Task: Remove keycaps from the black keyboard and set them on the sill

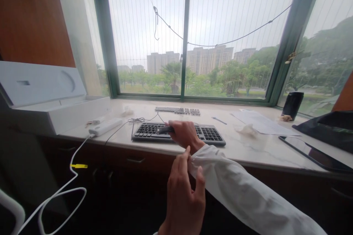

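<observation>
A dark grey keyboard lies on the white counter in front of me, its long side along the edge. My right hand is over the middle of it, closed around a dark, stubby tool that points left across the keys. The tool's kind cannot be made out, and whether it touches the keys is hidden. Below the counter edge is my left hand, fingers stretched up and thumb apart. Its fingertips are at the white cuff of my right sleeve; contact is unclear.
Behind the keyboard lie loose keycaps in rows. At left are a white box, a power strip and cables. To the right are a thin stick, crumpled tissue, papers, a tablet and a black can.
</observation>
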A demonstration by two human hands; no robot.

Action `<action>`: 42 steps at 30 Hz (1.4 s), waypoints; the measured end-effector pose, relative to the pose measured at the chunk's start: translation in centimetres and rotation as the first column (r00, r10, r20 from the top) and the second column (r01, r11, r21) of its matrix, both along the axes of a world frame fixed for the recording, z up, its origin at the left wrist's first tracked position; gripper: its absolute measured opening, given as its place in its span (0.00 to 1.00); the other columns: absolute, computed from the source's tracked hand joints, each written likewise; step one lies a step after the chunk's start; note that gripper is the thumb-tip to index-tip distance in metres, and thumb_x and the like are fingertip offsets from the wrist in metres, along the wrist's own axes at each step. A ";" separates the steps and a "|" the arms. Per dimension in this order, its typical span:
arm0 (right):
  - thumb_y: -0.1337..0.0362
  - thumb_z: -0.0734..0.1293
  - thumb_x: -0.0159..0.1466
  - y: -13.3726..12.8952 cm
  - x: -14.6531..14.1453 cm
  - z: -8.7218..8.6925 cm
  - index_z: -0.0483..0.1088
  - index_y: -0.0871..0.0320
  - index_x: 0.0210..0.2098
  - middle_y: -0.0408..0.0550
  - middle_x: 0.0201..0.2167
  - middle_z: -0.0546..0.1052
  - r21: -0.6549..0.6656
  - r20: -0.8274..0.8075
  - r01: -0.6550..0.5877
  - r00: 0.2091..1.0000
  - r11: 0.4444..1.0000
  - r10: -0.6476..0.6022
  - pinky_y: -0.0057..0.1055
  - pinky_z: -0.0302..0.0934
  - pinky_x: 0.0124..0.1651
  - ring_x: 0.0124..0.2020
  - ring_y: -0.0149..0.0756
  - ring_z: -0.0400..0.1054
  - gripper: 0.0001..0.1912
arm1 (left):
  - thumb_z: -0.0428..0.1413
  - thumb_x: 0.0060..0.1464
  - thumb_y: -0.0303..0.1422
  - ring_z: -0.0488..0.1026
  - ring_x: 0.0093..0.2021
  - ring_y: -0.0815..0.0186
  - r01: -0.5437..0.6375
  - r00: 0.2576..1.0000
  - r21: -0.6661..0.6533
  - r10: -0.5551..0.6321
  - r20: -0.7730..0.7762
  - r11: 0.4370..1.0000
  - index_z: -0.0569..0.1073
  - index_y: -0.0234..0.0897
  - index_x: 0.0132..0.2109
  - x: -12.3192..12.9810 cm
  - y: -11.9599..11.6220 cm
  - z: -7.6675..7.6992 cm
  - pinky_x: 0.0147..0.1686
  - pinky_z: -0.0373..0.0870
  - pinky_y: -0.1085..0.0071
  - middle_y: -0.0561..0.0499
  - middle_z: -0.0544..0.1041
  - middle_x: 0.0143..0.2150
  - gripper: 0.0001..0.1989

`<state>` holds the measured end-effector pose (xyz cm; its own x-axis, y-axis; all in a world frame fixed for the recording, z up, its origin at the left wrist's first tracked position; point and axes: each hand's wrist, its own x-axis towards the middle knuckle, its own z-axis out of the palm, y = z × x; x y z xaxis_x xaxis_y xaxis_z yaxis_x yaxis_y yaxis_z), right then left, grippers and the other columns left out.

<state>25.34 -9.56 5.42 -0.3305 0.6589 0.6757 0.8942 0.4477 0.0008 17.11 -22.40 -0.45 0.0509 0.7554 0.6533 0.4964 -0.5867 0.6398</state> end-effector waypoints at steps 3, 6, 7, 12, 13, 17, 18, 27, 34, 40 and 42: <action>0.54 0.58 0.67 2.1 1.2 0.6 0.64 0.57 0.22 0.41 0.17 0.67 0.043 -0.452 -0.054 0.890 0.998 0.067 0.28 0.46 0.27 0.21 0.29 0.59 0.21 | 0.47 0.64 0.32 0.69 0.54 0.60 -0.030 0.999 0.073 0.032 -0.024 0.997 0.68 0.39 0.56 -1.8 2.6 -0.5 0.54 0.66 0.61 0.46 0.73 0.54 0.16; 0.47 0.59 0.65 4.2 1.7 0.5 0.54 0.55 0.18 0.37 0.13 0.57 0.039 -0.851 -0.205 0.506 0.978 0.140 0.27 0.44 0.22 0.17 0.26 0.50 0.25 | 0.45 0.65 0.32 0.69 0.50 0.60 -0.099 0.985 0.135 0.116 -0.129 0.986 0.74 0.40 0.48 -4.3 6.8 -0.3 0.54 0.63 0.59 0.47 0.76 0.47 0.13; 0.46 0.60 0.63 4.7 1.6 0.4 0.52 0.54 0.18 0.36 0.12 0.55 0.037 -0.929 -0.278 0.345 0.960 0.136 0.27 0.43 0.20 0.15 0.25 0.47 0.25 | 0.45 0.66 0.33 0.69 0.50 0.59 -0.117 0.972 0.146 0.144 -0.188 0.982 0.75 0.40 0.48 -5.2 8.4 -0.1 0.54 0.63 0.59 0.47 0.76 0.47 0.14; 0.46 0.64 0.60 6.9 -0.1 -0.9 0.47 0.53 0.21 0.30 0.12 0.49 0.123 -0.982 -0.475 -0.186 0.871 0.037 0.24 0.40 0.15 0.13 0.22 0.41 0.25 | 0.53 0.62 0.34 0.67 0.51 0.58 -0.028 0.880 0.143 0.093 -0.467 0.989 0.76 0.42 0.49 -8.5 14.6 1.8 0.52 0.61 0.60 0.47 0.76 0.48 0.12; 0.46 0.64 0.59 7.2 -0.6 -1.3 0.46 0.53 0.21 0.30 0.12 0.49 0.127 -0.973 -0.472 -0.229 0.872 0.017 0.23 0.40 0.14 0.13 0.22 0.41 0.26 | 0.55 0.60 0.34 0.67 0.51 0.58 0.020 0.855 0.120 0.045 -0.517 0.993 0.77 0.42 0.49 -8.8 15.4 2.1 0.52 0.60 0.60 0.48 0.77 0.48 0.11; 0.48 0.66 0.58 8.2 -2.1 -2.6 0.48 0.53 0.21 0.30 0.12 0.49 0.107 -0.951 -0.433 -0.307 0.895 -0.034 0.23 0.40 0.13 0.12 0.21 0.41 0.25 | 0.57 0.59 0.35 0.70 0.48 0.61 0.163 0.805 0.027 -0.117 -0.582 0.986 0.79 0.41 0.44 -9.4 17.3 1.9 0.51 0.62 0.63 0.49 0.78 0.45 0.09; 0.49 0.66 0.59 8.4 -2.3 -2.9 0.48 0.53 0.21 0.30 0.12 0.49 0.098 -0.947 -0.425 -0.317 0.900 -0.047 0.23 0.39 0.13 0.12 0.21 0.41 0.24 | 0.56 0.60 0.35 0.70 0.47 0.62 0.185 0.811 0.024 -0.139 -0.569 0.983 0.79 0.40 0.43 -9.4 17.6 1.7 0.50 0.63 0.65 0.49 0.78 0.44 0.09; 0.52 0.66 0.59 8.3 -2.8 -4.1 0.49 0.53 0.22 0.30 0.12 0.49 0.047 -0.953 -0.435 -0.290 0.899 -0.090 0.23 0.39 0.13 0.12 0.21 0.42 0.22 | 0.56 0.59 0.29 0.71 0.45 0.62 0.203 0.851 0.087 -0.132 -0.509 0.975 0.78 0.36 0.40 -8.9 17.9 0.9 0.49 0.67 0.66 0.48 0.76 0.40 0.05; 0.53 0.65 0.59 8.6 -3.5 -4.3 0.50 0.52 0.22 0.31 0.10 0.50 -0.008 -0.959 -0.383 -0.258 0.924 -0.116 0.24 0.42 0.12 0.11 0.23 0.44 0.20 | 0.55 0.60 0.28 0.71 0.46 0.62 0.218 0.856 0.064 -0.159 -0.493 0.974 0.77 0.35 0.40 -9.0 17.9 0.9 0.49 0.67 0.66 0.47 0.76 0.41 0.06; 0.48 0.62 0.61 7.9 -4.4 -4.4 0.52 0.54 0.19 0.34 0.10 0.54 -0.006 -0.999 -0.378 -0.045 0.926 -0.025 0.25 0.44 0.15 0.13 0.25 0.47 0.23 | 0.55 0.60 0.31 0.72 0.44 0.63 0.223 0.864 0.040 -0.178 -0.472 0.974 0.78 0.36 0.40 -9.3 17.9 0.9 0.49 0.67 0.67 0.48 0.77 0.41 0.07; 0.47 0.61 0.62 7.2 -4.7 -4.6 0.54 0.55 0.18 0.36 0.12 0.56 0.009 -0.981 -0.344 0.181 0.939 0.075 0.25 0.47 0.19 0.16 0.25 0.50 0.24 | 0.54 0.60 0.30 0.72 0.44 0.63 0.229 0.862 0.034 -0.186 -0.472 0.973 0.78 0.36 0.40 -9.5 17.9 1.0 0.49 0.67 0.67 0.47 0.77 0.41 0.07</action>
